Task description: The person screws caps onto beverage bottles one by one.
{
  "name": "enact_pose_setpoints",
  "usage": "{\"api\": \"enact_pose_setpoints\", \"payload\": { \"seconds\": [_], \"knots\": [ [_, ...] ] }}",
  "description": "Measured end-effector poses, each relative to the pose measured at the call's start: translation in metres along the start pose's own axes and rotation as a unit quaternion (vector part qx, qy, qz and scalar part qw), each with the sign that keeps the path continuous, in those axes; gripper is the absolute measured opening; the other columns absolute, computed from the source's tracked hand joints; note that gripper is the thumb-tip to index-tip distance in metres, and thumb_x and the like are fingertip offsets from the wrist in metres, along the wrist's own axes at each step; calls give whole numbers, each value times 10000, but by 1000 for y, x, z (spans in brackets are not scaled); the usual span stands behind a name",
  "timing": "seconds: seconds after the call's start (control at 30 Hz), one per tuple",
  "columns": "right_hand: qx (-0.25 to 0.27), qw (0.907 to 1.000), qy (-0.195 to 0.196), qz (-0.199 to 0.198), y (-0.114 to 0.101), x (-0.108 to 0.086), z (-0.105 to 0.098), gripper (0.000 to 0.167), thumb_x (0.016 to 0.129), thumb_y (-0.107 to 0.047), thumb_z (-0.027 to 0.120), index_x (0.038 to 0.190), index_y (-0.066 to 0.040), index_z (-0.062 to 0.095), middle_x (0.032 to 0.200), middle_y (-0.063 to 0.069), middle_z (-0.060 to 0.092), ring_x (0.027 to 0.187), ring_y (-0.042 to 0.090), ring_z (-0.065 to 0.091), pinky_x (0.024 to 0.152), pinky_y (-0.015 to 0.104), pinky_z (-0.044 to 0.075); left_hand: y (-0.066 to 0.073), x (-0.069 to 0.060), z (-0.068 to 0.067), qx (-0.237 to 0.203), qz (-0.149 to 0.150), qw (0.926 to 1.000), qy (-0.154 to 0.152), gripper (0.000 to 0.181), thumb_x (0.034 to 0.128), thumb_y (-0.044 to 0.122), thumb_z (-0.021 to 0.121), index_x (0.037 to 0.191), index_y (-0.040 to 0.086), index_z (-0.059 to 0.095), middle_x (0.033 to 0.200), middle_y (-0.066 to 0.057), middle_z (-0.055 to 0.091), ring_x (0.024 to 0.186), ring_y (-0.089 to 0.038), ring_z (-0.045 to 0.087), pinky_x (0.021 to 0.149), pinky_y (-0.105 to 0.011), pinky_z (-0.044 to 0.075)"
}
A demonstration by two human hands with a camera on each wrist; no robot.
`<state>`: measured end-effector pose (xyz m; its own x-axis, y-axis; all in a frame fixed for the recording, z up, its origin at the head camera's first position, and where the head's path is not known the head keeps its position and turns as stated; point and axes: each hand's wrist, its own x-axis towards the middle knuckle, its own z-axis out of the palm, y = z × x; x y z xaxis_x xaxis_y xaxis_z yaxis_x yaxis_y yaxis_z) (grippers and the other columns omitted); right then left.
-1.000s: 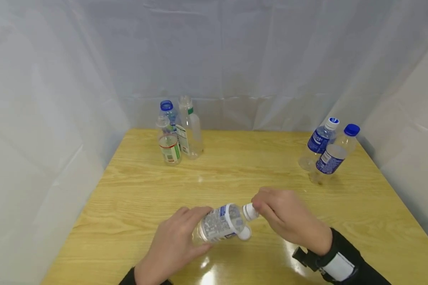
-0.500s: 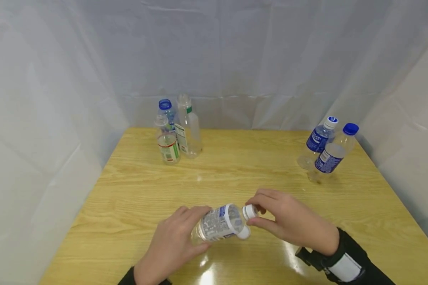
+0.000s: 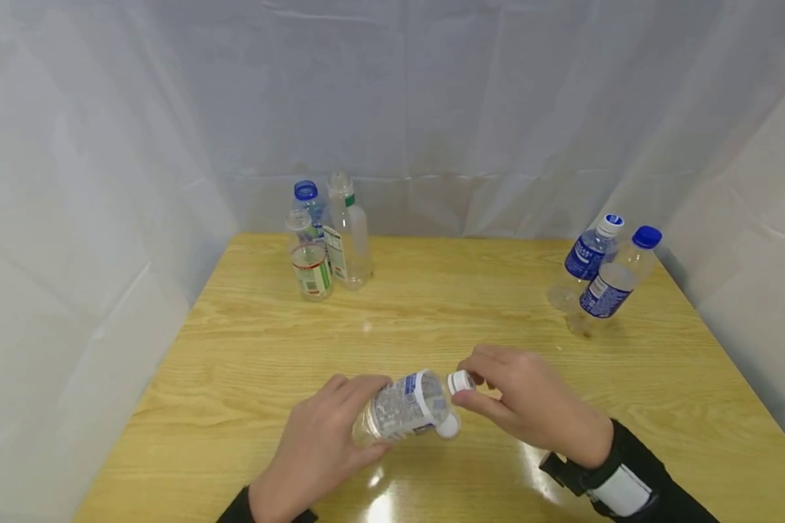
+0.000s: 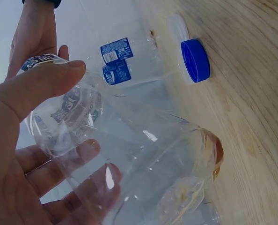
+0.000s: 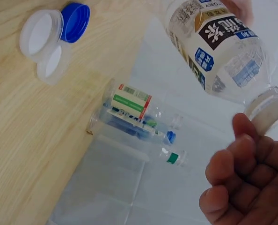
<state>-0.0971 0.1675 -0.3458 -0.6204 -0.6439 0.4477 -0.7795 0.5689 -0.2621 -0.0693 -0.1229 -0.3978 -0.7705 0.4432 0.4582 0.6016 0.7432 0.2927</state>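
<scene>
My left hand (image 3: 330, 439) grips a clear plastic bottle (image 3: 399, 408) round its lower body, holding it tilted above the table with the neck to the right. The right wrist view shows the label, with dark and blue patches, on this bottle (image 5: 214, 42). At its neck sits a white cap (image 3: 459, 382). My right hand (image 3: 530, 403) pinches that cap between thumb and forefinger, the other fingers curled behind. On the table beneath lie a blue cap (image 5: 76, 22) and two pale caps, a larger one (image 5: 38, 33) and a smaller one (image 5: 50, 61); the bottle partly hides them in the head view.
At the back left of the wooden table (image 3: 432, 305), three uncapped bottles stand close together, a green-and-red-labelled bottle (image 3: 312, 265) in front. Toward the right stand a white-capped bottle (image 3: 585, 258) and a blue-capped bottle (image 3: 608, 287). White sheeting (image 3: 432, 116) surrounds the table.
My right hand's fingers first loosened and opened round the white cap, then settled on it again with thumb and forefinger. The bottle and my left hand have hardly moved.
</scene>
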Motion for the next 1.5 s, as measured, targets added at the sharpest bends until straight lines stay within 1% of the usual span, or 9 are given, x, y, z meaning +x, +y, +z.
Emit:
{"api": "enact_pose_setpoints", "payload": {
  "seconds": [0.1,0.17,0.23,0.33,0.57,0.93,1.13,1.3,1.5],
  "knots": [
    [254,9995,-152,-135,2,-1,-6,425,933,-402,703,1304,-213,619,1041,-134,626,871,-13,570,715,185,515,-2,0,-1,-18,-94,10000,-4,795,587,420,941,1292,216,634,1130,92,712,875,-51,594,615,-176,495],
    [400,9986,-215,-278,2,-1,-10,489,914,-325,746,1364,-221,587,1142,-114,636,953,10,597,775,210,535,-3,0,-2,-69,-144,9999,-20,794,584,411,943,1292,225,638,1077,96,721,847,-46,583,593,-164,474],
    [538,9975,-223,-401,2,0,-12,461,909,-229,758,1341,-217,598,1168,-102,638,976,20,604,800,200,534,-3,0,-1,-70,-144,9999,-14,797,577,407,944,1293,233,641,1036,103,726,827,-43,572,575,-155,454],
    [619,9968,-165,-483,1,-1,-12,372,913,-174,747,1264,-184,624,1067,-106,626,908,23,582,776,152,506,-3,0,1,-61,-82,9999,1,804,564,397,951,1291,242,645,1031,116,729,816,-37,561,575,-153,451],
    [483,9984,-173,-236,-3,-5,-8,266,972,-290,659,1194,-150,611,951,-120,575,814,8,543,700,123,489,-2,0,2,-5,83,9999,125,808,555,385,951,1287,228,648,1019,113,735,804,-34,557,571,-150,454],
    [333,9991,265,-48,-6,-3,0,136,1011,-246,609,1096,-144,581,859,-125,487,715,-20,442,587,91,382,2,1,1,-16,415,9980,481,741,596,376,935,1254,169,665,950,91,745,742,-31,557,555,-136,453],
    [260,9984,379,340,-10,-3,3,68,1006,-208,620,1014,-156,577,795,-139,430,642,-15,404,529,118,349,4,2,2,77,472,9971,591,732,599,373,938,1240,143,670,941,67,754,743,-35,574,564,-142,477],
    [218,9959,305,827,-16,0,3,97,1004,-178,620,931,-167,557,757,-129,409,613,-23,371,490,145,337,5,1,5,213,460,9968,621,733,600,392,934,1232,131,672,919,53,757,735,-34,579,561,-135,473],
    [491,9899,186,1315,-19,2,1,111,1015,-220,609,916,-210,562,737,-136,415,609,-20,382,499,170,359,5,2,3,237,377,9967,678,740,596,402,933,1238,140,674,956,39,765,752,-45,582,571,-148,481]
  ]
}}
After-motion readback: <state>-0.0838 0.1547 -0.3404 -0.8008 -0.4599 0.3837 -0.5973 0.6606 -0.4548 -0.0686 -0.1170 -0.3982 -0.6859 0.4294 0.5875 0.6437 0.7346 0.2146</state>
